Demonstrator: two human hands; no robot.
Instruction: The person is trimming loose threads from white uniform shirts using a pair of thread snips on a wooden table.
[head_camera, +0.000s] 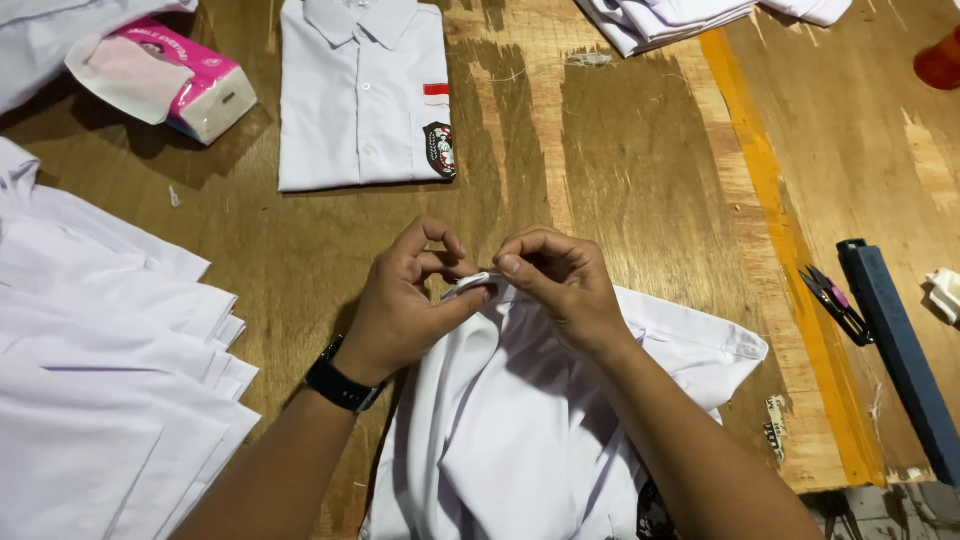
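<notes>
Two bare hands meet over a big wooden table (620, 170). The left hand (405, 300), with a black watch (343, 383) on its wrist, and the right hand (560, 285) both pinch a small folded bit of a white shirt (500, 420). The fingers are closed tight on the cloth, and the two hands touch each other. The white shirt lies rumpled on the near edge of the table, right under the arms, and one sleeve of it spreads out to the right. The table is brown and worn, with scratches and pale rough patches. An orange stripe (780, 240) runs down the wood on the right side. Beside that stripe lie small thread snips (835, 300), and just past them is a long dark blue bar (900, 350). On the left is a fan of flat white cloth pieces (100, 380), one on top of the next. At the far side lies a neatly folded white shirt with a badge (360, 95) on its pocket. Near it, in the far left corner, sits a pink tissue pack (170, 75). More folded white clothes (670, 18) rest at the top edge. A little scrap of printed cloth (775, 420) lies near the front edge. Bits of loose thread dot the wood.
</notes>
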